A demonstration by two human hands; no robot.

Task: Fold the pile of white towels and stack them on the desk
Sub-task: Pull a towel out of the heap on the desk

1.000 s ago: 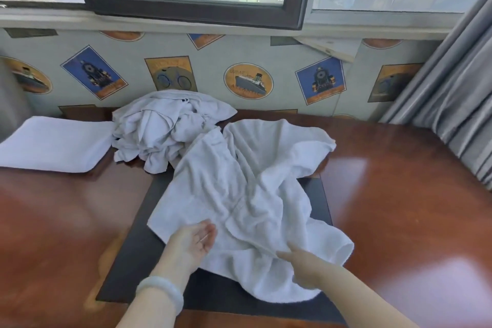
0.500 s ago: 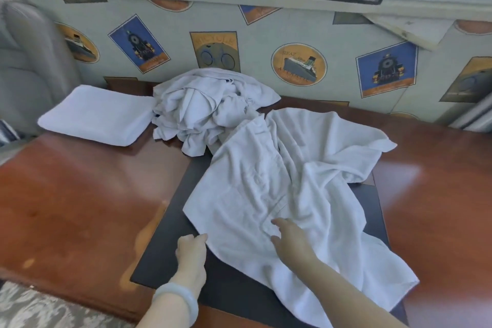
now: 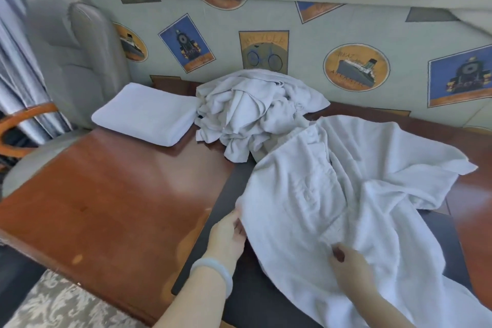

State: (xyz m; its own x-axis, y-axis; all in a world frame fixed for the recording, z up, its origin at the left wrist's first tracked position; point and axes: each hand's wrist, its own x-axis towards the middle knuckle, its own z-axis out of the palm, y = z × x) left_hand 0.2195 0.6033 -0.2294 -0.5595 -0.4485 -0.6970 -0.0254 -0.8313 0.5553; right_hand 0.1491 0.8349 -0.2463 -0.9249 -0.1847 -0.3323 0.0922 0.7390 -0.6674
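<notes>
Indoors, a person stands at a reddish wooden desk (image 3: 106, 194) with both hands on a large white towel (image 3: 332, 194) that lies spread, loose and creased, in front of them. The left hand (image 3: 229, 234), a pale bangle (image 3: 213, 269) on its wrist, curls its fingers onto the towel's side edge and pinches the cloth there. A dark mat (image 3: 231, 189) lies under hand and towel alike. The right hand (image 3: 348, 266) sits a little nearer the body, thumb on top of a crease. Its other fingers are tucked out of sight in the fabric, so it appears to grip a fold. The towel fills the gap between the two hands and runs on past the right wrist. Straight ahead of the left hand, well beyond its fingertips, a heap of crumpled towels (image 3: 253, 114) sits against a wall (image 3: 306, 42) printed with ships and a bicycle, touching the spread towel's far end. Out to the left hand's outer side and just as far off, a folded towel (image 3: 146, 114) lies flat on the desk, touching the heap. Beyond that stands a grey armchair (image 3: 74, 61).
</notes>
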